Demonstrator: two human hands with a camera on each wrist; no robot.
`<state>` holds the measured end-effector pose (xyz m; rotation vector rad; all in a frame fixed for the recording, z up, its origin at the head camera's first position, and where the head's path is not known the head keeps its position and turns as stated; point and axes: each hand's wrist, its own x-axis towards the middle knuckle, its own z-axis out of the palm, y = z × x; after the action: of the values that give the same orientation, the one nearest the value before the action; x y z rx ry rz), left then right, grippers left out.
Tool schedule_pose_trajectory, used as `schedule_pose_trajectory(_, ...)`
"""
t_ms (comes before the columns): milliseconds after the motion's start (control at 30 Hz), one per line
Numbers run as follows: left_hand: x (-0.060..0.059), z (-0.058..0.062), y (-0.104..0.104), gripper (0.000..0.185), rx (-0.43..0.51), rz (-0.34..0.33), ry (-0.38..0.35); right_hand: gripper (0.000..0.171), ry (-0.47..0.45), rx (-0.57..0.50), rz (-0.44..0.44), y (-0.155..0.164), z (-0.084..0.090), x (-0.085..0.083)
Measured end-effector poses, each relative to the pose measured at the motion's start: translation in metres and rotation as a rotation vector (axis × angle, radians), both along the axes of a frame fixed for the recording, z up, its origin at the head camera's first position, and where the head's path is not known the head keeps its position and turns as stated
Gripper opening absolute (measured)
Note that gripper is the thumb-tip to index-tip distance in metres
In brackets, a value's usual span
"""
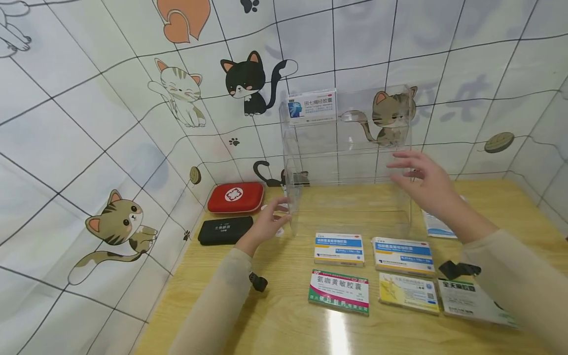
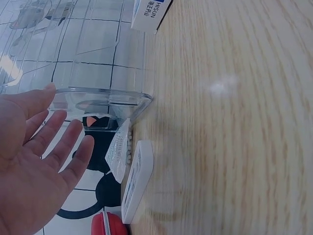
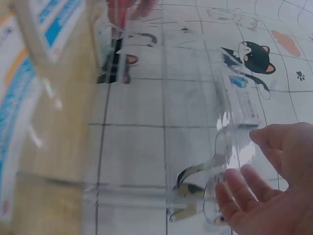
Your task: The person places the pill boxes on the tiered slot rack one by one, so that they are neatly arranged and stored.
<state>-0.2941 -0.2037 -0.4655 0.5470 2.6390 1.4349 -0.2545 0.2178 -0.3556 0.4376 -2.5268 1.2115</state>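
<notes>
A clear plastic tiered rack (image 1: 350, 197) stands on the table against the wall. My left hand (image 1: 267, 222) is at the rack's lower left side, fingers spread and loosely bent; in the left wrist view the thumb reaches the rack's edge (image 2: 105, 91). Higher up on the right, my right hand (image 1: 421, 180) is beside the rack's side panel, with relaxed fingers and nothing gripped. A white medicine box (image 1: 312, 106) with a blue picture sits at the left of the top tier. The right wrist view shows that box (image 3: 242, 105) beyond the right thumb.
Before the rack lie two blue-and-white boxes (image 1: 338, 249), a green-edged box (image 1: 339, 292), a yellow-and-white box (image 1: 408, 293) and a white-and-green box (image 1: 472, 301). Another box (image 1: 437, 227) is partly behind the right arm. At left are a red case (image 1: 235, 197) and a black case (image 1: 225, 230).
</notes>
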Motion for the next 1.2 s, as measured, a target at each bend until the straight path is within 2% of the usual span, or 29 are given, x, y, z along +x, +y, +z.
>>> schedule_pose_trajectory(200, 0.000, -0.002, -0.001, 0.052, 0.013, -0.008, -0.010, 0.030, -0.022, 0.082, -0.069, 0.038, -0.036, 0.036)
schedule_pose_trajectory(433, -0.002, -0.002, -0.003, 0.051, -0.003, -0.030, -0.008, 0.026, 0.002, 0.248, -0.055, 0.071, -0.061, 0.070)
schedule_pose_trajectory(633, -0.001, -0.001, -0.002, 0.051, 0.000, -0.033, -0.020, 0.023, -0.058, 0.295, -0.061, 0.097, -0.083, 0.096)
schedule_pose_trajectory(767, 0.000, -0.002, -0.002, 0.051, 0.002, -0.038, -0.001, 0.024, -0.161, 0.341, -0.041, 0.117, -0.096, 0.110)
schedule_pose_trajectory(1033, 0.001, -0.003, -0.001, 0.051, -0.068, -0.024, 0.036, 0.046, -0.364, 0.472, -0.062, 0.149, -0.114, 0.136)
schedule_pose_trajectory(1200, 0.002, 0.000, 0.000, 0.053, -0.060, -0.027, 0.016, 0.073, -0.401, 0.519, -0.042, 0.170, -0.126, 0.146)
